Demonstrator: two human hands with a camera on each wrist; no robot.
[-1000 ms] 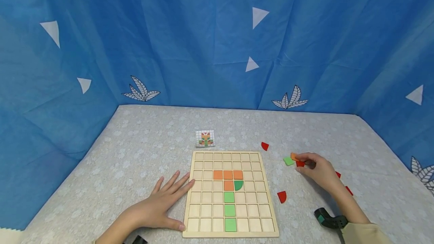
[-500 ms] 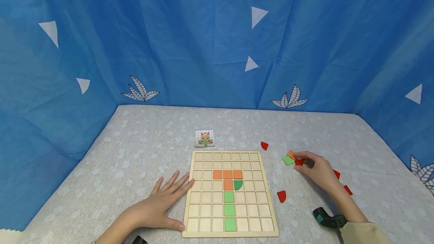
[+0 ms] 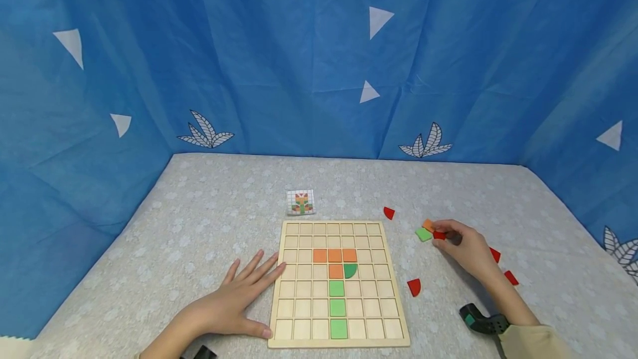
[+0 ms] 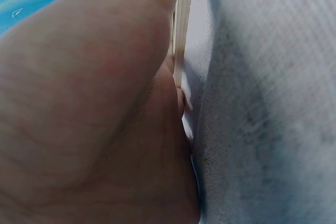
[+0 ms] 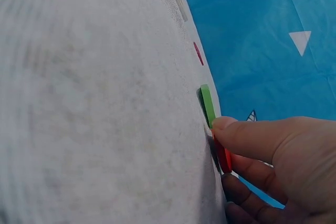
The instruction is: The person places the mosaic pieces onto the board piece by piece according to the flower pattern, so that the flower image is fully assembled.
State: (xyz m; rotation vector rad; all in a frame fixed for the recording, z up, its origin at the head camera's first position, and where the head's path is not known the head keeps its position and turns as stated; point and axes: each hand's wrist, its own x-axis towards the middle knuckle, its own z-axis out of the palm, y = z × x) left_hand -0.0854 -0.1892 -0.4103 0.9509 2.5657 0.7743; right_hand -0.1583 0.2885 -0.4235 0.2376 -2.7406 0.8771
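Left hand (image 3: 231,301): lies spread at the near left; thumb and index fingertips rest on the left edge of the gridded wooden board (image 3: 371,343). Within the board, to the right of that hand, sit three light green squares (image 3: 338,308), four orange squares (image 3: 335,271) and one dark green quarter-circle (image 3: 350,271).

Nearer than the right hand (image 3: 468,247), to its left, lies a red quarter-circle (image 3: 414,287). Two further red pieces (image 3: 511,277) lie to the right of that hand and its forearm.

Right hand: thumb and fingers pinch a red piece (image 5: 224,156), its exact shape covered. A loose light green tile (image 3: 423,234) lies just left of the fingertips, a loose orange tile (image 3: 428,225) just beyond it.

Farther off to the left: another red quarter-circle (image 3: 389,213), then a pattern card (image 3: 301,202) beyond the board.

Judgement: picking up is the step in hand; the next move calls for a lift that leaves both neighbouring tiles undisturbed.
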